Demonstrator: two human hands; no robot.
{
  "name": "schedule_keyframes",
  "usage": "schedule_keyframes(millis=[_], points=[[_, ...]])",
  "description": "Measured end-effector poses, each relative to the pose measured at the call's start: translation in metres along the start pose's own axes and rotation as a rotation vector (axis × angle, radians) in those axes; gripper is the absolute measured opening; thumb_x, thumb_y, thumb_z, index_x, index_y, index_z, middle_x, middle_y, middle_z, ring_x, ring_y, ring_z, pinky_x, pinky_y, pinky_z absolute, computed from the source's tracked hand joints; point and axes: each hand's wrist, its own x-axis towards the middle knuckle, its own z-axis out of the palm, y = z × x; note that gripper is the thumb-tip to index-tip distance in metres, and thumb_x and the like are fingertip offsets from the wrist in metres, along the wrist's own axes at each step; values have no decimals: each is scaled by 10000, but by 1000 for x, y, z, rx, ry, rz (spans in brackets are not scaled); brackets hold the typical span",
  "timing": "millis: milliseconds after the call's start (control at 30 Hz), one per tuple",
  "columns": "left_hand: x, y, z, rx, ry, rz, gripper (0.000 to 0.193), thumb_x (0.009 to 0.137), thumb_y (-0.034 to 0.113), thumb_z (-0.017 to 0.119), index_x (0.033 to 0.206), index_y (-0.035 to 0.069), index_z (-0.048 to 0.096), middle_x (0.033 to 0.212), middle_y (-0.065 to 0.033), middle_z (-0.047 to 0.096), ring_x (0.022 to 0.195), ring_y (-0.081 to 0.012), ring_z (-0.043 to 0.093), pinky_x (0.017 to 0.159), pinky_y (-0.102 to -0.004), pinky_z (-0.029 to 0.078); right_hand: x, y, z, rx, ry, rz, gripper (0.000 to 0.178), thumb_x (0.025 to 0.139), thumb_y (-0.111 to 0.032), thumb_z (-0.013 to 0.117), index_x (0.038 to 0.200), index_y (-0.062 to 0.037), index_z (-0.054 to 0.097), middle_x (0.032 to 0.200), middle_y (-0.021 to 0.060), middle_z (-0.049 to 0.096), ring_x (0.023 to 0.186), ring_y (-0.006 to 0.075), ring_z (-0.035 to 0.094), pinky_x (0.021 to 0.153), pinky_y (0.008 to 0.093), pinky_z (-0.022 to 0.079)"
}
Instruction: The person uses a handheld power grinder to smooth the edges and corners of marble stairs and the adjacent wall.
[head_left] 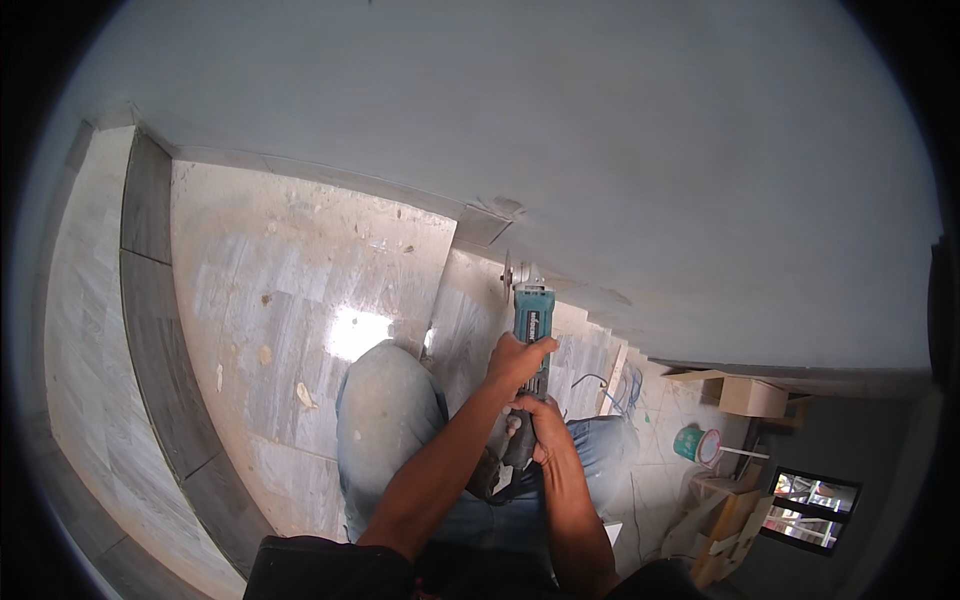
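I hold a teal and black angle grinder (pixel 534 315) with both hands. My left hand (pixel 518 362) is closed round the middle of its body. Behind it, my right hand (pixel 545 428) grips the dark rear part. The thin cutting disc (pixel 507 277) stands upright at the far end, close to the base of the grey wall (pixel 650 180); whether it touches anything I cannot tell. Just beyond the disc, a piece of grey skirting tile (pixel 482 225) sits against the wall at a step edge. My jeans-clad knees (pixel 392 395) are bent on either side of the tool.
Dusty wood-look tiles (pixel 270 330) cover the landing at left, bordered by a darker tiled step (pixel 165 320). Lower steps run along the wall to the right. Farther right are blue cable (pixel 630 390), a green bucket (pixel 690 443), a cardboard box (pixel 753 397) and wooden boards (pixel 735 530).
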Motion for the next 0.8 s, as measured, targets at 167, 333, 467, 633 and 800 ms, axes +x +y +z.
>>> schedule_keyframes(millis=[167,333,467,633,800], points=[[-26,28,-14,-280,-214,89,484,748,352,741,1038,-25,652,902,-106,644,819,-207,623,747,-332,477,-21,-23,16,-226,103,-194,268,770,-42,659,1020,5,576,760,67,616,522,136,543,455,266,456],[-29,40,-20,-382,-343,95,609,762,429,751,1136,-27,601,991,-112,622,923,-212,607,816,-349,472,-23,-30,16,-539,262,-421,396,726,9,706,1083,5,534,758,48,595,527,123,522,458,269,407],[-33,42,-19,-422,-416,176,628,759,420,760,1160,-29,579,1034,-128,604,977,-220,587,866,-365,456,-22,-29,4,-680,313,-495,417,724,-8,723,1090,3,522,801,50,586,552,126,527,473,274,404],[-26,30,-11,-495,-417,198,591,757,379,754,1142,-35,582,1021,-129,602,975,-224,581,885,-373,446,-40,-53,8,-744,220,-390,495,746,-86,741,1159,18,488,920,118,625,739,189,619,639,308,495],[-31,35,-12,-486,-412,187,582,754,370,745,1138,-37,585,1023,-133,605,981,-223,582,884,-369,447,-41,-52,13,-659,179,-373,486,763,-60,724,1162,1,453,847,82,584,589,113,552,464,264,418]])
